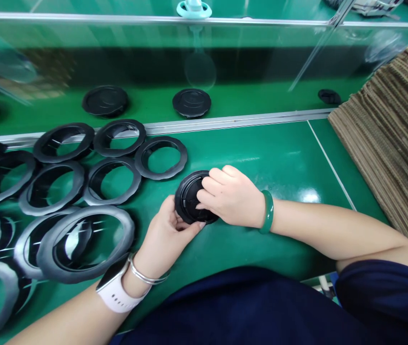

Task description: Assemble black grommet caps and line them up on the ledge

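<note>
A round black plastic cap (pixel 188 199) sits just above the green table (pixel 268 158), held between both hands. My left hand (pixel 166 230) grips its lower left rim, thumb and fingers curled round the edge. My right hand (pixel 229 195) lies over its right side with the fingers bent onto the cap's face. A white watch is on my left wrist and a green bangle (pixel 267 211) on my right.
Several black plastic rings (pixel 160 158) lie spread over the table's left half. Two black discs (pixel 191 102) rest on the belt behind a metal rail. A tall stack of cardboard sheets (pixel 390 139) stands at the right. A glass screen runs along the back.
</note>
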Demonstrator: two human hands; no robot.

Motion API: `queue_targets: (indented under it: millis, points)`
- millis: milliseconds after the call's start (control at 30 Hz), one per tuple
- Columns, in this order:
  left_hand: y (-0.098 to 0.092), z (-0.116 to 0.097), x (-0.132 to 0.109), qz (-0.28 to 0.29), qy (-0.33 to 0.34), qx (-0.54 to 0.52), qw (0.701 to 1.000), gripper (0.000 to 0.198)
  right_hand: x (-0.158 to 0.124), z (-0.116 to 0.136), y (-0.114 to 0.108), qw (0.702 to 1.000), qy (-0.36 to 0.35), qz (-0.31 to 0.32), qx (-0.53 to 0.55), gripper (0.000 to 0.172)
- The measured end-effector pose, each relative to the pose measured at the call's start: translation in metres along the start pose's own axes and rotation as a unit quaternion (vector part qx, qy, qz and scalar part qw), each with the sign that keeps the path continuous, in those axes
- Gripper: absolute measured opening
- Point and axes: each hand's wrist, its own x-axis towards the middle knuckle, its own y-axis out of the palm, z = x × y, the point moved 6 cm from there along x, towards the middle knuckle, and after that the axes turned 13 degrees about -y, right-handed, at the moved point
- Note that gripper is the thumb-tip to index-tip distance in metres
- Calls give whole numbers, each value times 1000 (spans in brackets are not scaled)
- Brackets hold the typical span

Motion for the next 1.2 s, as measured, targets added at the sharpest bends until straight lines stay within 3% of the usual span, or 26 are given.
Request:
queue_targets:
  millis: [167, 367, 600, 800, 1200]
  points:
    - [0, 0, -1, -10, 4, 25, 1000, 52, 3, 3, -2, 997, -78, -6, 1, 19]
    - [0, -3, -2, -37, 11, 59, 998, 47, 5, 4, -7, 994, -106, 22, 0, 22]
    - [0, 1, -2, -43, 14, 70, 997, 47, 8, 8, -4, 995, -73, 70, 17, 21]
    - [3, 2, -3, -15, 4, 21, 1000, 47, 6, 9, -5, 996, -56, 60, 31, 19]
    - [8, -1, -7, -6, 11, -10, 1000, 41, 6, 12, -3, 993, -24, 101, 48, 10]
